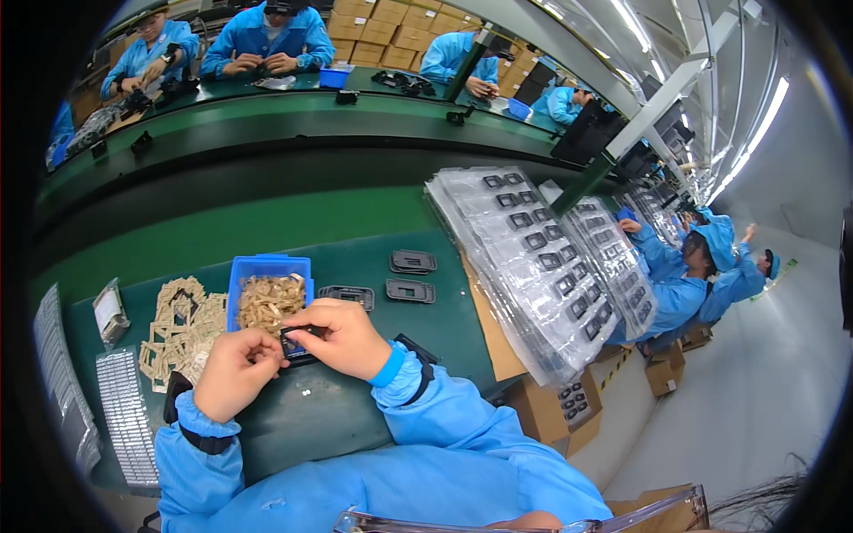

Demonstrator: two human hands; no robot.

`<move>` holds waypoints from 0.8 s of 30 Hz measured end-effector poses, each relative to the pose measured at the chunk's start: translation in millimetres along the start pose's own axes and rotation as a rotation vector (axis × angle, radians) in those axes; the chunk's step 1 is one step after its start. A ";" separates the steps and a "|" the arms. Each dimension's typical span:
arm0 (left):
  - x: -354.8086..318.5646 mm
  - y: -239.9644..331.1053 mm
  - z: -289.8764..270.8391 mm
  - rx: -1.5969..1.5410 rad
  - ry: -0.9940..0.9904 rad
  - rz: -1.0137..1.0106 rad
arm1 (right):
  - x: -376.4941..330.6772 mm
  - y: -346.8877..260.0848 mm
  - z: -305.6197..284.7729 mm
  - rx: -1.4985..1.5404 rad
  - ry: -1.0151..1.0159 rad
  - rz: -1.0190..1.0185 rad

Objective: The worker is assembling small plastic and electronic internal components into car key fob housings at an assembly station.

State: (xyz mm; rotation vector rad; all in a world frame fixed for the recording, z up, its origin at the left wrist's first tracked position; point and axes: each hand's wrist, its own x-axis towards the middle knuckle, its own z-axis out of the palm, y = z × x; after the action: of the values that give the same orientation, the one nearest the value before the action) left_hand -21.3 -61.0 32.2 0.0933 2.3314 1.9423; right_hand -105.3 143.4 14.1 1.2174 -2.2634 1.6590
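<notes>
A small black plastic frame [294,349] is held low over the table between my hands. My right hand [348,339] grips it from the right, thumb across its top face and fingers behind. At its left edge my left hand [235,373] has thumb and fingers pinched together, their tips against the frame; part of the grip is hidden. Just beyond my hands is a blue bin [270,266] full of small tan pieces [269,297]. Several dark grey plastic frames lie flat to the right of the bin, among them one loose frame [346,296] and a stacked pair [411,290].
Tan flat frames [182,333] are heaped left of the bin. Farther left lie a sheet of small labels [126,417] and a bagged packet [110,313]. Clear trays [524,258] of black frames stand at the right, above a cardboard box [544,410]. Co-workers sit across the bench.
</notes>
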 end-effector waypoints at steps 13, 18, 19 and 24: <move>4.5 -5.3 0.2 -0.088 0.098 -0.025 | -2.8 -18.1 -1.0 -0.352 0.133 -0.560; 6.3 -9.7 1.8 -0.077 0.085 0.015 | -7.0 -15.1 3.5 -0.395 0.111 -0.570; 5.2 -13.0 -1.0 -0.075 0.096 0.042 | -5.8 -16.4 5.9 -0.404 0.123 -0.576; -2.2 -9.9 -2.7 -0.061 0.126 0.107 | -5.4 -29.2 7.8 -0.390 0.113 -0.539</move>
State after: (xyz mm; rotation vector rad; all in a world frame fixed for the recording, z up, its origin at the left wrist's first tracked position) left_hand -19.3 -65.7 23.0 0.0952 2.3883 2.1272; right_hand -80.3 137.0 30.7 1.4144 -1.8423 1.0124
